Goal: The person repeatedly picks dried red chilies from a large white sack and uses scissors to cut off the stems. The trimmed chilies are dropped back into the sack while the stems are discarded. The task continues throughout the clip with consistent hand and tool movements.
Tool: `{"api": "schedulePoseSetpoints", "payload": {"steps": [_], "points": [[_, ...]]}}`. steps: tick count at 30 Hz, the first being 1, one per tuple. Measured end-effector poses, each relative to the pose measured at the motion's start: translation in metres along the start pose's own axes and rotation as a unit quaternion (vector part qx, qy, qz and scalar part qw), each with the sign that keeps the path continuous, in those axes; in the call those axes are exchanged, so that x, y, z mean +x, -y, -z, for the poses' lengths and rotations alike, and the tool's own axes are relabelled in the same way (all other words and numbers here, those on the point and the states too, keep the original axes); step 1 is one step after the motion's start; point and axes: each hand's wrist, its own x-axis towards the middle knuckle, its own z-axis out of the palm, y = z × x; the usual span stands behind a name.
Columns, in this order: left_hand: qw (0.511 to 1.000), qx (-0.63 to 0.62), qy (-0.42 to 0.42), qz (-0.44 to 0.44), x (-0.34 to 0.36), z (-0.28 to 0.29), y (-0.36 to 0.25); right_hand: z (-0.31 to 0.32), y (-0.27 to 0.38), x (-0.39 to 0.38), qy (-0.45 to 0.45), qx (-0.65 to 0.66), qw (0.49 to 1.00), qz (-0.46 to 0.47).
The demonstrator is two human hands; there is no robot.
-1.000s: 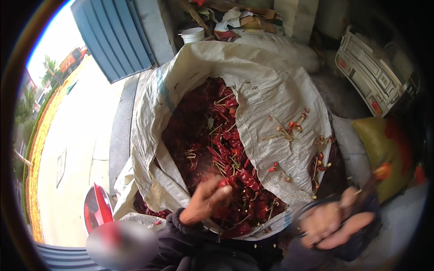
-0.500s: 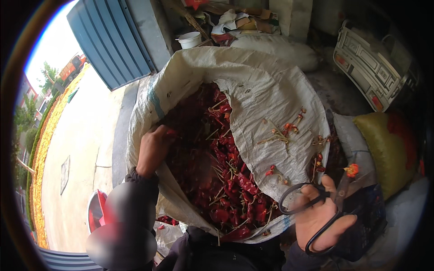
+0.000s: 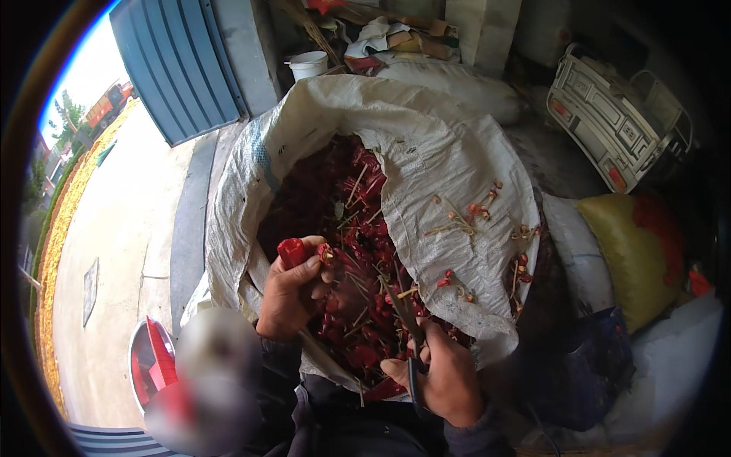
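Note:
My left hand (image 3: pixel 288 301) is closed around a red chili pepper (image 3: pixel 291 251), whose broad end sticks up above the thumb. A smaller red piece with a pale inside (image 3: pixel 327 256) shows at the fingertips. My right hand (image 3: pixel 448 375) grips a pair of scissors (image 3: pixel 406 311) by their dark handles. The blades point up and left toward the left hand, apart from the pepper. Below both hands, dried red chili peppers (image 3: pixel 367 247) with pale stems fill a big white woven sack (image 3: pixel 304 103). Several cut-off stem tops (image 3: pixel 480 212) lie on its folded flap.
Left of the sack stands a round basin (image 3: pixel 141 358) with a red thing in it. Stuffed sacks, one yellowish (image 3: pixel 620 255), and a dark blue crate (image 3: pixel 579 373) sit at the right. Behind are a white bucket (image 3: pixel 308 65) and a small white vehicle (image 3: pixel 609 126).
My left hand has moved from the sack's left side nearer its middle, with a pepper now visible. The scissors have swung in from the right; the red-orange piece at their blades is gone.

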Motion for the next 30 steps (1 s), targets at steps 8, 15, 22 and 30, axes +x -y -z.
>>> {"api": "schedulePoseSetpoints", "payload": {"steps": [8,15,22,30], "points": [[0.992,-0.061,0.069,0.089,-0.017,-0.016,0.029,-0.018,0.002,0.009,-0.064,-0.164,0.983,0.056],[0.992,-0.045,0.083,0.079,-0.01,-0.072,0.034,-0.003,-0.003,0.01,-0.168,-0.248,0.954,0.029],[0.984,-0.054,0.125,0.112,0.011,-0.117,0.061,0.03,-0.013,0.007,-0.244,-0.303,0.921,0.001],[0.967,-0.091,0.129,0.201,0.024,-0.133,0.091,0.046,-0.035,0.001,-0.244,-0.266,0.933,-0.011]]}}
